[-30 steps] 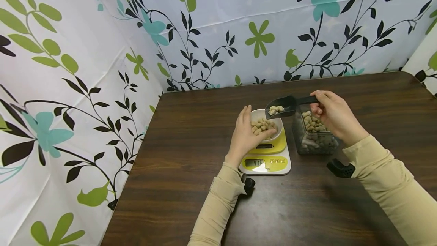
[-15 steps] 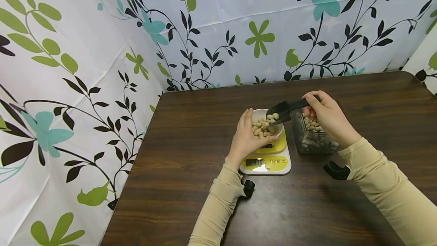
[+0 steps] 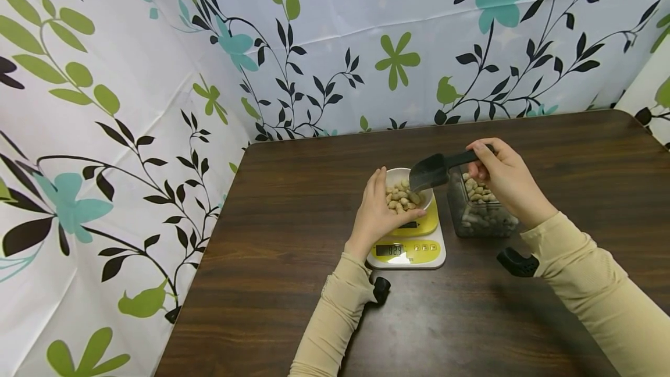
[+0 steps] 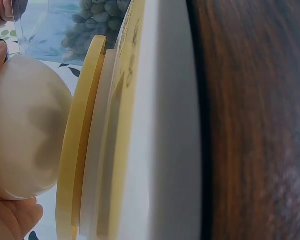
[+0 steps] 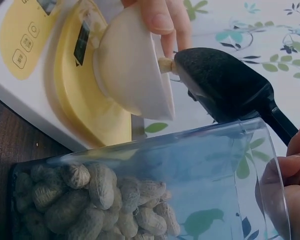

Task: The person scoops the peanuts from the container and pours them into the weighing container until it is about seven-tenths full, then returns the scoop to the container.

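Note:
A black scoop (image 3: pixel 430 172) is tipped over the white bowl (image 5: pixel 130 65), its lip down at the rim. My right hand (image 3: pixel 505 182) grips the scoop's handle from the right. In the right wrist view a peanut (image 5: pixel 166 65) shows between the scoop's lip and the bowl's rim. Peanuts (image 3: pixel 402 196) lie in the bowl, which sits on the yellow and white kitchen scale (image 3: pixel 433 258). My left hand (image 3: pixel 373 208) holds the bowl from the near left, thumb along the front and fingers round the left side. The scale's display (image 3: pixel 389 250) shows lit digits.
Right of the scale stands a clear plastic container (image 3: pixel 484 223) of unshelled peanuts (image 5: pixel 100 200), partly under my right hand. The brown wooden table (image 3: pixel 272 249) extends round them. A leaf-patterned curtain (image 3: pixel 324 45) hangs behind and to the left.
The scoop has come down left over the bowl and tipped, and the peanuts seen on it have left its blade. The scale's digits have changed. My left hand stays on the bowl.

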### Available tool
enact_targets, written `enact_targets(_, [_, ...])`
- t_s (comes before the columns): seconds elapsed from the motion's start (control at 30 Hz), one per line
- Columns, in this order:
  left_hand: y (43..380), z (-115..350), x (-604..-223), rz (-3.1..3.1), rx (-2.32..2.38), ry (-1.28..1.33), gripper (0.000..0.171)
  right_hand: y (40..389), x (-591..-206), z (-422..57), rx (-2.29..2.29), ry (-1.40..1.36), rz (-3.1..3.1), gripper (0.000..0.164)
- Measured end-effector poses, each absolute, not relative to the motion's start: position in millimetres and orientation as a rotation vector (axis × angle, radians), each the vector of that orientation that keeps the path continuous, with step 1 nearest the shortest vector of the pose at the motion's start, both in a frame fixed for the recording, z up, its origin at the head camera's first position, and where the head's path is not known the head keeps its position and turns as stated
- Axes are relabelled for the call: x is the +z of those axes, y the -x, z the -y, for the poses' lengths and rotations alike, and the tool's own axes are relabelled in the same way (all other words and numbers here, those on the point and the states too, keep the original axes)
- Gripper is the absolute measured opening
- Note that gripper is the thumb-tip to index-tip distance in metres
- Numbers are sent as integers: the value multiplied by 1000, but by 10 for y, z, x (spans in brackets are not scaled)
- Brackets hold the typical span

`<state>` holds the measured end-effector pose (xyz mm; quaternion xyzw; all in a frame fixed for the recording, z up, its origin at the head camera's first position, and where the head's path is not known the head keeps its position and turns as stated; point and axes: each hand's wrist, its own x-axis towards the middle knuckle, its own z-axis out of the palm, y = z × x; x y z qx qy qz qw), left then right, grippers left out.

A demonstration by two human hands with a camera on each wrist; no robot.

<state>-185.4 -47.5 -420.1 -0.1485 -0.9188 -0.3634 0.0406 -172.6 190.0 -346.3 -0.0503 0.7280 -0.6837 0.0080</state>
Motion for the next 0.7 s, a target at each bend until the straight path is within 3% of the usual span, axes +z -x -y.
enact_targets(0.23, [1850,475,-4196,2822,-1117,455,114,1719,-3461,-1939,-2325,222,-2082,28])
enact_targets(0.53, [1850,483,-4181,2816,-1051,455,114,1708,-3468,-1986,-2349,186,-2088,38])
enact_targets(0.7, [1867,452,-4092,2773,-1002,479,111,1685,-3448,-2103,-2531,213,-1949,34])
